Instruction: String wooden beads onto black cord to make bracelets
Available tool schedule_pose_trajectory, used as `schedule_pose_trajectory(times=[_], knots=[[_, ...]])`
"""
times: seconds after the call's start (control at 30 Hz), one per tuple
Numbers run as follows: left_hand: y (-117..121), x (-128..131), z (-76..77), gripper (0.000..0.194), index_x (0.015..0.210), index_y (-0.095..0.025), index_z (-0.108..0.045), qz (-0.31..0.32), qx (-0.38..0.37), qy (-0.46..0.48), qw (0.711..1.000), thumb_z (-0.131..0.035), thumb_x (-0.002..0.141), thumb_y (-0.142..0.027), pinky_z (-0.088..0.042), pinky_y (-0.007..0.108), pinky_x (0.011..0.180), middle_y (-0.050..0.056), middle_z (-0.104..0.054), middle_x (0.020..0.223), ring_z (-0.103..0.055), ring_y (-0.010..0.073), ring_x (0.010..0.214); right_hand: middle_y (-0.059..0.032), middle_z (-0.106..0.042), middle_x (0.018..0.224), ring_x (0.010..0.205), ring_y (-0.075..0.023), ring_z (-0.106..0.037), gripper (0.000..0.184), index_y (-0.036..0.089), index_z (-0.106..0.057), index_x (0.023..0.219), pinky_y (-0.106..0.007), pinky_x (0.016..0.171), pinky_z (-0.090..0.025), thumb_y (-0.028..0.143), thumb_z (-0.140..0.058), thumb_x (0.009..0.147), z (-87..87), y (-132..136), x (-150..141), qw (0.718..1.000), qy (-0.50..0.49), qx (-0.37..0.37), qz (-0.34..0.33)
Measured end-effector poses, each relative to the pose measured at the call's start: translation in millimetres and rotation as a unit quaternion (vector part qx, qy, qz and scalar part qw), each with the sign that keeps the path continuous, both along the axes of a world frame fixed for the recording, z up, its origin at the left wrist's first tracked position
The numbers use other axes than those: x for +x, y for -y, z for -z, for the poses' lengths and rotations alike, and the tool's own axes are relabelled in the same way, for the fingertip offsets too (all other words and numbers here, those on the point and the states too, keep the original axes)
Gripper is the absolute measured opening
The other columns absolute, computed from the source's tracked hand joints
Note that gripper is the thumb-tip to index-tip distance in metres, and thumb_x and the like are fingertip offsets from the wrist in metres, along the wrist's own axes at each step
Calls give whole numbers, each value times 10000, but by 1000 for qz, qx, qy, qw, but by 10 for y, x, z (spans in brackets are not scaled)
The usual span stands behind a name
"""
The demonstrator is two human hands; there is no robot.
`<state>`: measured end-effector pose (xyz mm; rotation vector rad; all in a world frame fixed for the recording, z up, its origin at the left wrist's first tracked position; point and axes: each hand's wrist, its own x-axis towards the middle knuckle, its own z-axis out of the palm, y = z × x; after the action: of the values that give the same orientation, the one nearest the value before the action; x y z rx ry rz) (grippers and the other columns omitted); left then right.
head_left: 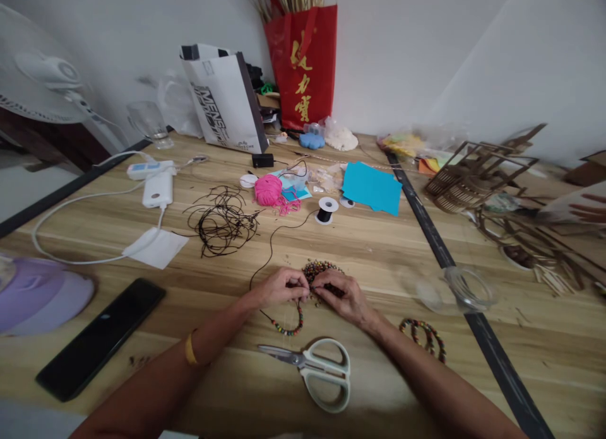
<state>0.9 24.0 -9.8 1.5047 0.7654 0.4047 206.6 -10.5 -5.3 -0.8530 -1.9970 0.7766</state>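
My left hand [284, 286] is closed in a pinch on the black cord [271, 240]. Below it hangs a curved row of multicoloured beads [299, 322] threaded on that cord. Fingertip to fingertip with it, my right hand [344, 297] pinches a tiny piece that looks like a bead, mostly hidden by the fingers. A pile of small multicoloured beads [322, 266] lies just behind both hands, with a few loose around it. The cord loops back to a white spool [327, 210]. Scissors [315, 369] with pale handles lie nearer me, blades slightly apart.
Finished-looking bead bracelets [428, 335] lie by my right forearm. A phone [101, 338] is at left, beside tangled dark cord [222, 221]. Pink yarn [268, 190], blue sheets [372, 188] and bags stand behind. At far right, a person's hand [589, 207] shows near a woven basket [466, 180].
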Motion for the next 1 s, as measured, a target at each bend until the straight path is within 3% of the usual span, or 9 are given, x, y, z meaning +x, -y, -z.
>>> schedule_pose_trajectory(times=[1.0], knots=[[-10, -10, 27, 287, 762, -109, -628, 9, 18, 12, 1000, -651, 768, -395, -404, 171, 525, 29, -664, 654, -539, 88, 563, -69, -697, 843, 816, -180, -638, 121, 180, -668, 900, -314, 766, -499, 248, -569, 914, 37, -24, -1, 1000, 19, 12, -7]])
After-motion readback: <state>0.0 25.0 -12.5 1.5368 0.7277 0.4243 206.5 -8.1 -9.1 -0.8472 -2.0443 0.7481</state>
